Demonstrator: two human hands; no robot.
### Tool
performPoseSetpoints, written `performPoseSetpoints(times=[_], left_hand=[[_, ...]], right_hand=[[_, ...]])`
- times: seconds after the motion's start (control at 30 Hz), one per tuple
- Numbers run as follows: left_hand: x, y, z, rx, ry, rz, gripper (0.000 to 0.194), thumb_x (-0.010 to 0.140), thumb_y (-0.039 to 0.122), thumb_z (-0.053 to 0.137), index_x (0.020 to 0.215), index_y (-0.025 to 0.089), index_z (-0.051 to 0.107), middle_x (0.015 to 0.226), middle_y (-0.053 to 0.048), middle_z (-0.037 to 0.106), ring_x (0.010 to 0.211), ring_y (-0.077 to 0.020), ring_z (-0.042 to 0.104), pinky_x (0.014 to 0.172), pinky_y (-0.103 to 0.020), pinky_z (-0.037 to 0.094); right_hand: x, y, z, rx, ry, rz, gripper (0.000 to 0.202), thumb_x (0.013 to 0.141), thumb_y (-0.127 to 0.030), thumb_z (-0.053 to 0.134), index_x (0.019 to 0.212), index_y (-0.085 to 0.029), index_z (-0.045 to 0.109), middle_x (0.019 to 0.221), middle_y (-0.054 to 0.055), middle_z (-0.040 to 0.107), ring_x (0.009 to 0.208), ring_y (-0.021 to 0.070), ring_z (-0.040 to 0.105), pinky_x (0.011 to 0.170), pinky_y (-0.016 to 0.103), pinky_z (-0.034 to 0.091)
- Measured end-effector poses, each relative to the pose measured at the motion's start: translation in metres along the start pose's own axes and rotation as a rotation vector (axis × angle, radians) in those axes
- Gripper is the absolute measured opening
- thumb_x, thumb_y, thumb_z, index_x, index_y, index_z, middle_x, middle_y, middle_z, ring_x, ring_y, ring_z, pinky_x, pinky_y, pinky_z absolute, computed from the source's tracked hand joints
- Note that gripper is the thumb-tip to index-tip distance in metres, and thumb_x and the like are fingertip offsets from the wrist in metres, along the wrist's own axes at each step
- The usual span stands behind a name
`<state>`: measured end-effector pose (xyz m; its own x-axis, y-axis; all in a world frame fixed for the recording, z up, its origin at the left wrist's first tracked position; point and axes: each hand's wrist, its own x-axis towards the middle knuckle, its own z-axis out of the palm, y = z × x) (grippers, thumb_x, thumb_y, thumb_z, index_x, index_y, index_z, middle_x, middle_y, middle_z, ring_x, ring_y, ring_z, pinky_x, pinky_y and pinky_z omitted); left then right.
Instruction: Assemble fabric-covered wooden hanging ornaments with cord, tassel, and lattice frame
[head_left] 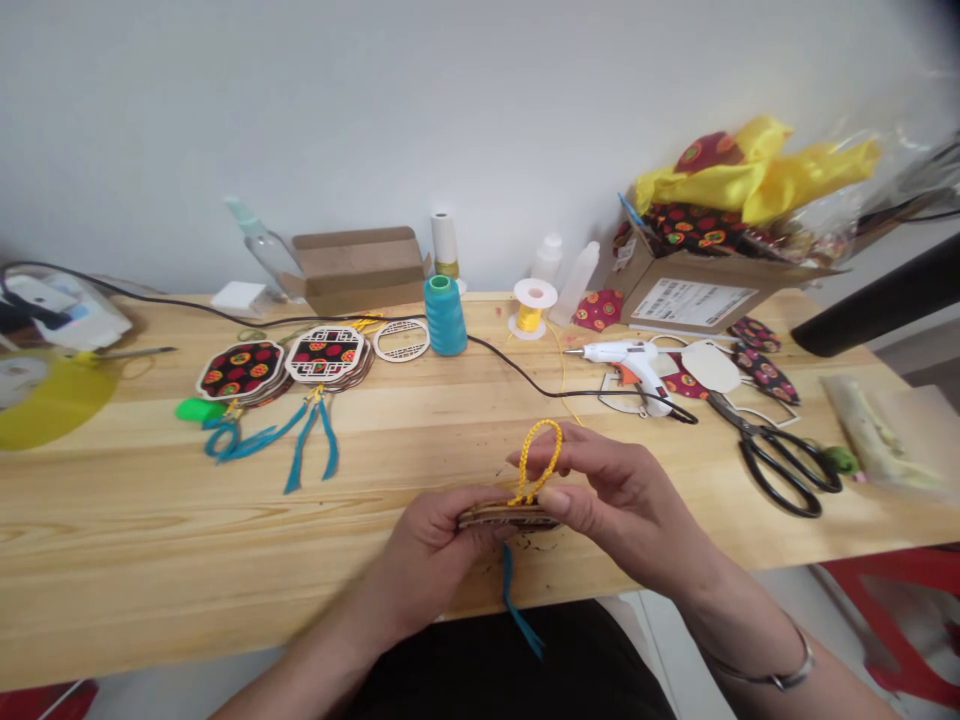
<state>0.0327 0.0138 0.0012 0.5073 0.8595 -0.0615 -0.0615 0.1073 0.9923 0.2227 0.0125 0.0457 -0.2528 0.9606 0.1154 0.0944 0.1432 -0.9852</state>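
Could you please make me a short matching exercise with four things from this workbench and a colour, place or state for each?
Things:
1. Thread cone
2. Glue gun
3. Cord loop
4. Scissors

Descriptions:
A. Black-handled, lying flat
B. Yellow, rising from the ornament in the left hand
C. Teal, standing upright
D. White and orange, lying on its side

Right pairs: 1-C, 2-D, 3-B, 4-A.

Yellow cord loop (523, 471); blue tassel (511, 590); turquoise spool (445, 318).
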Motion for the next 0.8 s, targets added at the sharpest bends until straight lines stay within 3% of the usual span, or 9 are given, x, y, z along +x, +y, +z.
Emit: performPoseSetpoints(times=[0.2, 0.37, 0.47, 0.57, 0.67, 0.73, 0.8], left_hand=[[0.002, 0.001, 0.000, -0.020, 0.009, -0.008, 0.032, 0.084, 0.015, 0.063, 0.107, 0.035, 0.071, 0.101, 0.004, 0.075, 0.090, -0.0124, 0.071, 0.081, -0.018, 0.053], [0.000, 0.000, -0.002, -0.021, 0.022, -0.047, 0.027, 0.082, 0.018, 0.065, 0.106, 0.030, 0.072, 0.103, 0.000, 0.075, 0.093, -0.0169, 0.071, 0.085, -0.025, 0.054], [0.000, -0.001, -0.003, -0.076, 0.053, -0.097, 0.025, 0.080, 0.022, 0.067, 0.105, 0.026, 0.073, 0.104, -0.002, 0.074, 0.095, -0.0200, 0.070, 0.087, -0.028, 0.055], [0.002, -0.002, -0.004, -0.148, 0.077, -0.125, 0.022, 0.079, 0.026, 0.069, 0.100, 0.024, 0.075, 0.101, -0.004, 0.075, 0.094, -0.0220, 0.071, 0.087, -0.030, 0.056], [0.004, -0.001, -0.005, -0.205, 0.081, -0.125, 0.021, 0.077, 0.027, 0.071, 0.097, 0.024, 0.076, 0.099, -0.005, 0.075, 0.091, -0.0225, 0.072, 0.086, -0.031, 0.056], [0.005, -0.001, -0.005, -0.218, 0.086, -0.120, 0.021, 0.077, 0.027, 0.071, 0.097, 0.024, 0.076, 0.100, -0.004, 0.075, 0.091, -0.0223, 0.072, 0.087, -0.031, 0.056], [0.005, -0.002, -0.006, -0.211, 0.093, -0.115, 0.020, 0.078, 0.027, 0.071, 0.096, 0.024, 0.076, 0.100, -0.004, 0.075, 0.092, -0.0223, 0.071, 0.086, -0.030, 0.056]], right_hand=[[-0.002, -0.002, -0.003, -0.024, -0.004, 0.057, 0.020, 0.082, -0.035, 0.066, 0.096, -0.022, 0.071, 0.092, 0.003, 0.064, 0.087, 0.0160, 0.058, 0.078, 0.031, 0.047], [-0.001, -0.003, -0.007, -0.180, -0.040, 0.054, 0.024, 0.088, -0.041, 0.056, 0.098, -0.024, 0.069, 0.094, 0.003, 0.067, 0.086, 0.0160, 0.060, 0.075, 0.030, 0.048], [0.002, 0.004, -0.018, -0.423, 0.133, -0.017, 0.024, 0.092, -0.038, 0.051, 0.095, -0.021, 0.069, 0.089, 0.005, 0.068, 0.082, 0.0167, 0.061, 0.072, 0.030, 0.048], [0.009, 0.015, -0.042, -0.804, 0.373, -0.138, 0.025, 0.091, -0.031, 0.050, 0.077, -0.019, 0.067, 0.077, 0.006, 0.067, 0.075, 0.0191, 0.060, 0.069, 0.033, 0.047], [0.018, 0.021, -0.072, -1.127, 0.463, -0.194, 0.023, 0.089, -0.028, 0.049, 0.081, -0.018, 0.068, 0.084, 0.010, 0.069, 0.084, 0.0245, 0.060, 0.076, 0.038, 0.046], [0.027, 0.020, -0.090, -1.264, 0.473, -0.080, 0.025, 0.089, -0.028, 0.048, 0.086, -0.017, 0.070, 0.092, 0.012, 0.070, 0.088, 0.0264, 0.061, 0.076, 0.038, 0.045], [0.037, 0.018, -0.105, -1.343, 0.446, 0.197, 0.028, 0.088, -0.031, 0.048, 0.080, -0.016, 0.070, 0.089, 0.014, 0.070, 0.081, 0.0266, 0.062, 0.068, 0.035, 0.043]])
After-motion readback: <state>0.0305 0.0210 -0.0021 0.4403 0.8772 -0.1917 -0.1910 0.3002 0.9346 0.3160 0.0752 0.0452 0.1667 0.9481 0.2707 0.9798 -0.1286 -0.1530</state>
